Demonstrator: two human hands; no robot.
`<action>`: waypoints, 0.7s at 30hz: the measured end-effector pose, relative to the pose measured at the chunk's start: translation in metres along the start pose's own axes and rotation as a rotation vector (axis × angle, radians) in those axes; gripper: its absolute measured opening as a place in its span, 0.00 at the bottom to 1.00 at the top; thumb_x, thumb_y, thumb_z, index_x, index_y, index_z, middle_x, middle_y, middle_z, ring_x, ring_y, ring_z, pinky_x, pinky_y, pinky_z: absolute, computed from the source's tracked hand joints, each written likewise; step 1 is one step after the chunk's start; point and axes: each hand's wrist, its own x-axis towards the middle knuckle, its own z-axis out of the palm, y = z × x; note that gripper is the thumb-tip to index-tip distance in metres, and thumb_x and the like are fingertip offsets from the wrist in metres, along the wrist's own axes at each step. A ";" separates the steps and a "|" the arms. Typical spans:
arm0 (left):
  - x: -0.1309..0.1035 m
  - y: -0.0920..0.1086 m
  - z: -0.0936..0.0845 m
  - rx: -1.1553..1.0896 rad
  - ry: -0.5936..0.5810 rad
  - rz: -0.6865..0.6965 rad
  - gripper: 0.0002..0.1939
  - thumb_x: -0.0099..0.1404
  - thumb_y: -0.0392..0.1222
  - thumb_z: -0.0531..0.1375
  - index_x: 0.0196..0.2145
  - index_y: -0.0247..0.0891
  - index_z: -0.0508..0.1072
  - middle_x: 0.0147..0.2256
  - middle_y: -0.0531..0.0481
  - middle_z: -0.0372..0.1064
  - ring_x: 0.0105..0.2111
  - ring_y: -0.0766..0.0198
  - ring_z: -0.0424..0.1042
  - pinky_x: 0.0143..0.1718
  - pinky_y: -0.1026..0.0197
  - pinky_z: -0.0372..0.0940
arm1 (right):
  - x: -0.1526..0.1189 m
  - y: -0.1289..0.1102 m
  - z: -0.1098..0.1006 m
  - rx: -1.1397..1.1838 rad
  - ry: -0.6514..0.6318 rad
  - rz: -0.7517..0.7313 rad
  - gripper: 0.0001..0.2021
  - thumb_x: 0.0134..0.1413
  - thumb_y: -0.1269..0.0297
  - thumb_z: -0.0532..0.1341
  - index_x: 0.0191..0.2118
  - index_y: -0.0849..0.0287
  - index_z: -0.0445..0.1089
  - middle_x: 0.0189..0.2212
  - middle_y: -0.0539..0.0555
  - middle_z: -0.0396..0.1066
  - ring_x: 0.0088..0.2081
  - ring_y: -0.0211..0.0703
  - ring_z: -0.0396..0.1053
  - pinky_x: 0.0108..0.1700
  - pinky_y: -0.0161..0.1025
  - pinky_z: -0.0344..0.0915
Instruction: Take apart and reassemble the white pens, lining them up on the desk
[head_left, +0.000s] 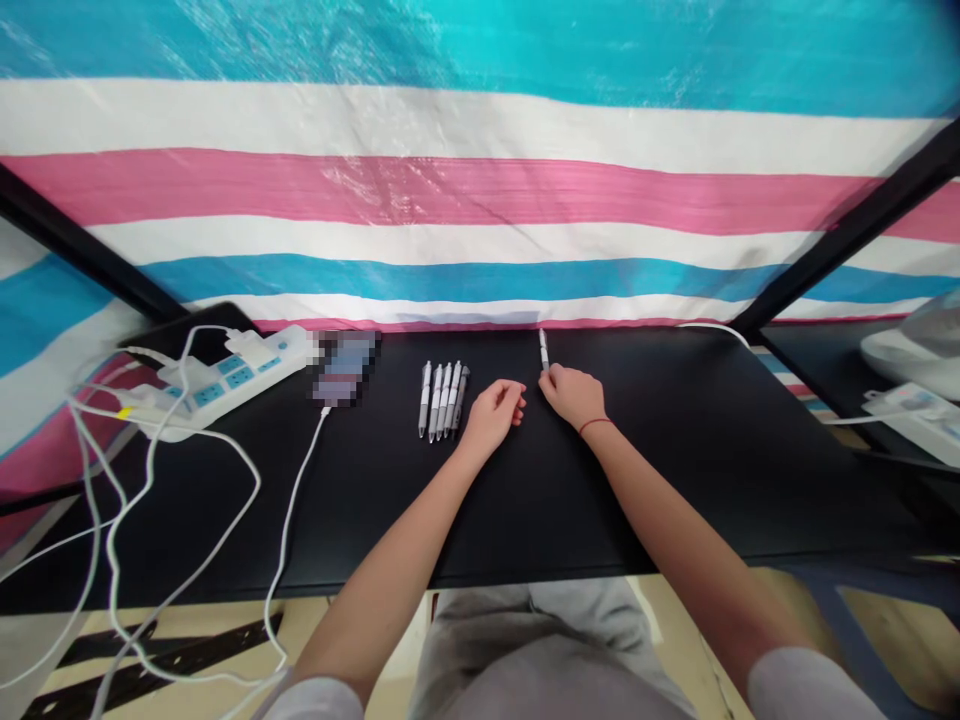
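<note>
My right hand (574, 396) grips the lower end of a white pen (544, 348), which points away from me toward the back of the black table (675, 470). A red string circles that wrist. My left hand (493, 415) hovers or rests close by, its fingers curled in and nothing visible between them. Just left of it, several white-and-grey pens (436, 400) lie side by side in a row. At the row's right end is a darker grey pen (460, 400), partly beside my left hand.
A phone (346, 368), blurred out, lies left of the pens with a white cable (291, 500) attached. Farther left sits a white power strip (232, 380) with plugs and tangled cords. A striped sheet (480, 190) hangs behind the table; dark frame bars (840, 235) slope at both sides.
</note>
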 end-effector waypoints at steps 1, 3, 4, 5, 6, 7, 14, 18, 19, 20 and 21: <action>0.000 0.000 0.000 0.007 -0.002 0.003 0.13 0.64 0.48 0.55 0.36 0.35 0.72 0.27 0.52 0.67 0.23 0.71 0.66 0.23 0.69 0.64 | 0.000 0.000 0.000 0.001 -0.001 0.002 0.19 0.64 0.56 0.46 0.38 0.58 0.71 0.34 0.57 0.75 0.34 0.48 0.73 0.34 0.37 0.58; 0.000 0.000 0.000 0.021 -0.004 0.007 0.13 0.64 0.48 0.55 0.36 0.35 0.72 0.27 0.52 0.67 0.23 0.71 0.66 0.23 0.69 0.64 | 0.001 -0.001 0.000 0.008 0.000 0.005 0.19 0.65 0.56 0.45 0.38 0.58 0.71 0.34 0.58 0.75 0.35 0.47 0.73 0.34 0.37 0.58; 0.000 0.000 0.000 0.027 -0.005 0.007 0.13 0.64 0.48 0.55 0.36 0.35 0.72 0.27 0.52 0.67 0.23 0.71 0.66 0.23 0.69 0.64 | 0.001 -0.001 0.000 0.013 0.001 0.007 0.19 0.65 0.55 0.45 0.38 0.58 0.71 0.34 0.58 0.75 0.35 0.47 0.73 0.34 0.37 0.58; 0.000 0.000 0.000 0.031 -0.005 0.007 0.13 0.64 0.48 0.55 0.36 0.35 0.72 0.27 0.52 0.67 0.23 0.71 0.66 0.23 0.69 0.64 | 0.001 -0.001 0.000 0.018 0.002 0.009 0.19 0.65 0.55 0.45 0.38 0.58 0.71 0.34 0.58 0.75 0.35 0.47 0.73 0.34 0.36 0.58; 0.000 0.000 0.000 0.034 -0.006 0.007 0.14 0.64 0.49 0.55 0.36 0.35 0.72 0.27 0.52 0.67 0.23 0.71 0.66 0.23 0.68 0.64 | 0.001 0.000 0.001 0.022 0.002 0.010 0.19 0.65 0.55 0.45 0.38 0.57 0.71 0.34 0.57 0.75 0.35 0.47 0.73 0.34 0.36 0.58; 0.000 -0.001 0.000 0.037 -0.008 0.007 0.14 0.64 0.49 0.55 0.36 0.35 0.72 0.28 0.52 0.67 0.23 0.71 0.66 0.23 0.68 0.64 | 0.001 0.000 0.001 0.027 0.003 0.012 0.19 0.65 0.55 0.46 0.38 0.57 0.71 0.34 0.57 0.75 0.34 0.47 0.73 0.34 0.36 0.58; -0.003 0.007 -0.006 0.335 0.003 0.115 0.14 0.66 0.50 0.52 0.37 0.39 0.73 0.30 0.50 0.71 0.27 0.66 0.69 0.30 0.64 0.64 | 0.001 0.005 0.002 0.136 0.046 0.027 0.20 0.63 0.50 0.47 0.32 0.57 0.70 0.28 0.54 0.74 0.30 0.45 0.70 0.30 0.35 0.52; -0.002 0.019 -0.028 0.796 0.126 0.328 0.11 0.66 0.45 0.53 0.35 0.40 0.73 0.34 0.47 0.72 0.35 0.58 0.70 0.42 0.56 0.64 | -0.001 0.010 0.003 0.271 0.054 0.066 0.21 0.62 0.47 0.49 0.29 0.56 0.69 0.24 0.52 0.71 0.28 0.42 0.68 0.28 0.34 0.49; -0.001 0.021 -0.035 0.914 0.184 0.339 0.10 0.65 0.44 0.54 0.34 0.40 0.73 0.33 0.46 0.72 0.36 0.56 0.70 0.44 0.55 0.63 | -0.002 0.012 0.003 0.307 0.059 0.070 0.21 0.61 0.48 0.49 0.29 0.56 0.69 0.24 0.51 0.71 0.28 0.41 0.67 0.28 0.34 0.49; 0.000 0.023 -0.042 1.026 0.249 0.327 0.08 0.64 0.43 0.55 0.33 0.39 0.73 0.33 0.45 0.71 0.37 0.54 0.69 0.45 0.53 0.63 | -0.002 0.014 0.004 0.342 0.064 0.067 0.21 0.61 0.48 0.49 0.28 0.56 0.69 0.24 0.51 0.70 0.28 0.41 0.67 0.28 0.34 0.49; 0.001 0.024 -0.048 1.118 0.292 0.293 0.08 0.63 0.43 0.56 0.33 0.38 0.73 0.34 0.43 0.71 0.38 0.52 0.69 0.45 0.51 0.63 | -0.002 0.016 0.005 0.378 0.072 0.061 0.20 0.60 0.48 0.50 0.28 0.56 0.68 0.23 0.50 0.70 0.28 0.40 0.66 0.28 0.33 0.49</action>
